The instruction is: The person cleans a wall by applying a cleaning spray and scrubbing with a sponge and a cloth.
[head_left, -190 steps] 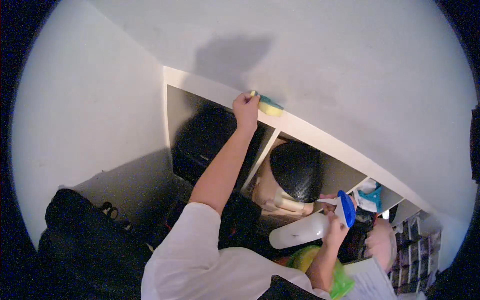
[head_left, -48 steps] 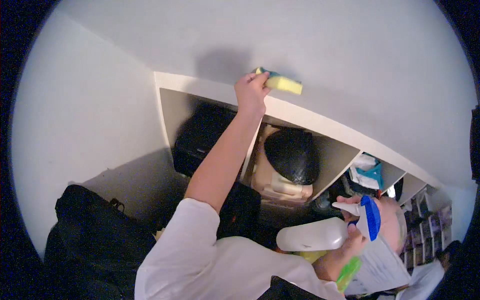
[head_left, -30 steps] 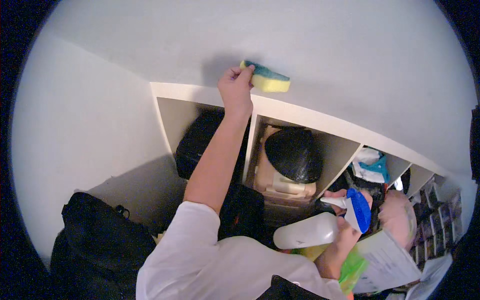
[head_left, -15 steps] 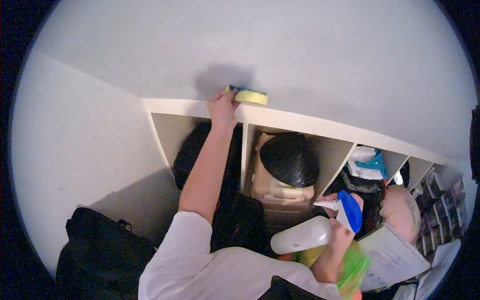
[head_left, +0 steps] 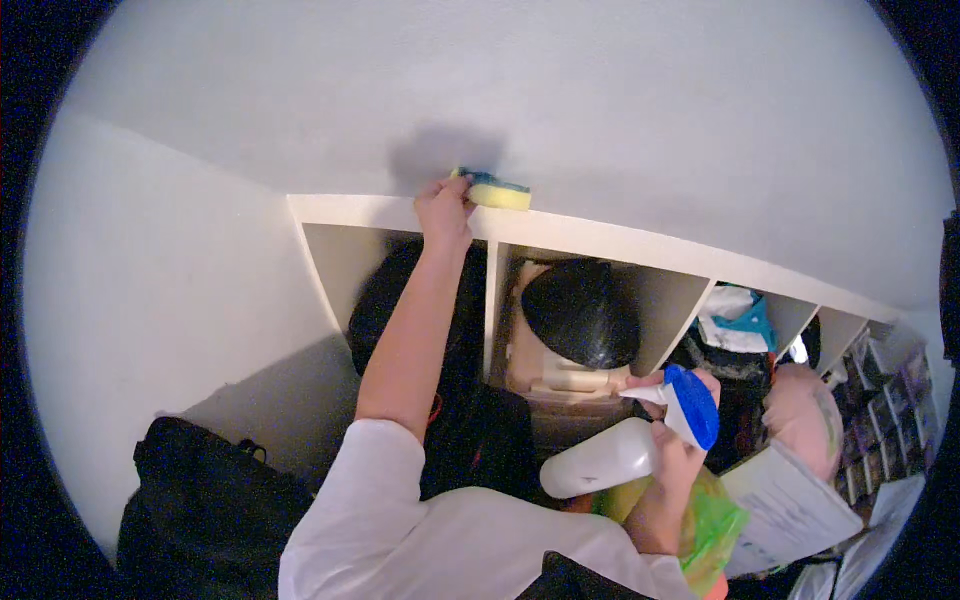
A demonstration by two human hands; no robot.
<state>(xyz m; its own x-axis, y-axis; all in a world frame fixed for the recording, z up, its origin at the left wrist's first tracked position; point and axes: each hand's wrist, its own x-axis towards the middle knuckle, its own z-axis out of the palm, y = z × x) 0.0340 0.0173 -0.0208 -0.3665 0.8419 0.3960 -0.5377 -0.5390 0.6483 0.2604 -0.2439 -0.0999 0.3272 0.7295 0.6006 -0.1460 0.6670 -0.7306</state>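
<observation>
My left hand (head_left: 443, 210) pinches a yellow sponge (head_left: 497, 196) with a dark green scouring side, holding it at the wall (head_left: 600, 130) just above the white top edge of a cubby shelf (head_left: 630, 240). Whether it presses on the wall is hard to tell; a shadow lies around it. My right hand (head_left: 680, 450), lower right, is closed around a white spray bottle (head_left: 590, 465) with a blue-and-white trigger head (head_left: 693, 408), held in front of the middle compartments.
Cubbies hold a black case (head_left: 385, 300), a beige case (head_left: 525, 360) with a shiny black item (head_left: 580, 310), and white-and-teal items (head_left: 740, 320). A black bag (head_left: 210, 490) lies lower left. A pink bundle (head_left: 800, 420), green bag (head_left: 715, 530), papers (head_left: 780, 505) and stacked boxes (head_left: 880, 420) crowd the right.
Over the last second my left hand and the sponge moved down and left, nearer the shelf's top edge, then stayed nearly still. My right hand shifted slightly, still holding the bottle.
</observation>
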